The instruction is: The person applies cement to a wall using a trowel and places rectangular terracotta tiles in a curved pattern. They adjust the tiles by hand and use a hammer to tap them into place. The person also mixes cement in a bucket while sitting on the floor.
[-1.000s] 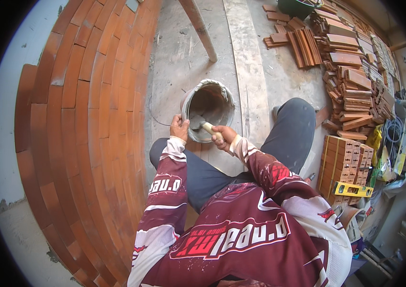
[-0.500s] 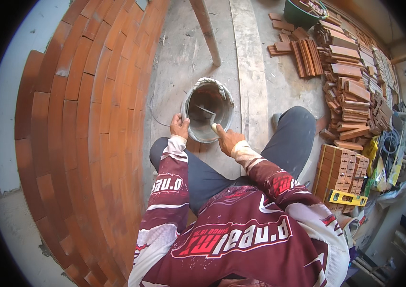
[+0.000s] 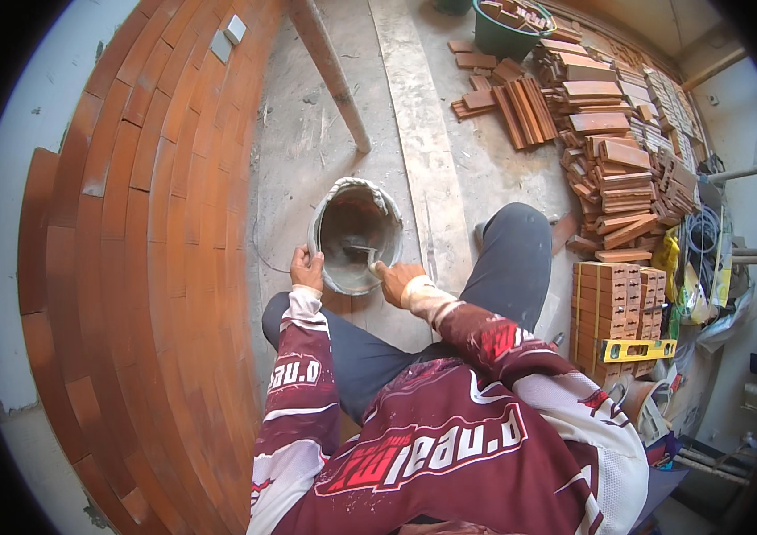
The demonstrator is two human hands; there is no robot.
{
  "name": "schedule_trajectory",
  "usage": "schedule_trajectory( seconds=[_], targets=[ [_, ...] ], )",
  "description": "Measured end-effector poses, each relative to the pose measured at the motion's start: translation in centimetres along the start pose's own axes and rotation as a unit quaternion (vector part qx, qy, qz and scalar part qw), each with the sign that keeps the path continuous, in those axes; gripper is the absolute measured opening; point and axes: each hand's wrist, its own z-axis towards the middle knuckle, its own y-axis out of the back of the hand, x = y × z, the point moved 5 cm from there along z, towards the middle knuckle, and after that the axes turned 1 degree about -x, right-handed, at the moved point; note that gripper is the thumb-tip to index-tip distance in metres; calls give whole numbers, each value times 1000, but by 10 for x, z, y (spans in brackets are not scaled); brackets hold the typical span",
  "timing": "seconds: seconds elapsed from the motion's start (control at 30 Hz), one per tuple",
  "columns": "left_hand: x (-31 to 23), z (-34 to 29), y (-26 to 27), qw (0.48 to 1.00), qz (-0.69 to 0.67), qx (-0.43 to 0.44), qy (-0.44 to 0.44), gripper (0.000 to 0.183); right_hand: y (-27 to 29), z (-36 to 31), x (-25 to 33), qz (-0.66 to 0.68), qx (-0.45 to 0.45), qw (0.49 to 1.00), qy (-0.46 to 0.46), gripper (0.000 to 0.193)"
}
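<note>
A grey, mortar-stained bucket (image 3: 388, 207) stands between my knees with its mouth tilted toward me. My left hand (image 3: 307, 268) grips the bucket's left rim, fingers bent over the edge. My right hand (image 3: 398, 282) is closed round the pale handle of a trowel (image 3: 361, 251), at the near right side of the bucket. The trowel's blade reaches down inside the bucket, where grey residue coats the wall. What lies at the bottom is dark and hard to make out.
A wall of orange bricks (image 3: 164, 223) runs along the left. Beyond the bucket a slanting pole (image 3: 334, 80) meets the floor beside a pale plank (image 3: 418, 125). To the right are stacked tiles (image 3: 624, 174), a strapped brick pack (image 3: 606, 303), a yellow level (image 3: 639, 349) and a green tub (image 3: 503, 36).
My view has shifted, so the bucket and surroundings sit further left. Inside the bucket the trowel blade has turned and moved lower, toward the near side. Both hands keep their holds.
</note>
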Motion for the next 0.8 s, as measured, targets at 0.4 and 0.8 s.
schedule_trajectory(
  seconds=[0.4,0.8],
  targets=[
    [-37,-24,8,999,24,-41,-14,30,37,-38,45,-7,-29,999,-39,42],
    [-51,-26,4,992,116,-41,-20,24,41,-34,38,-19,-34,999,-28,45]
  ],
)
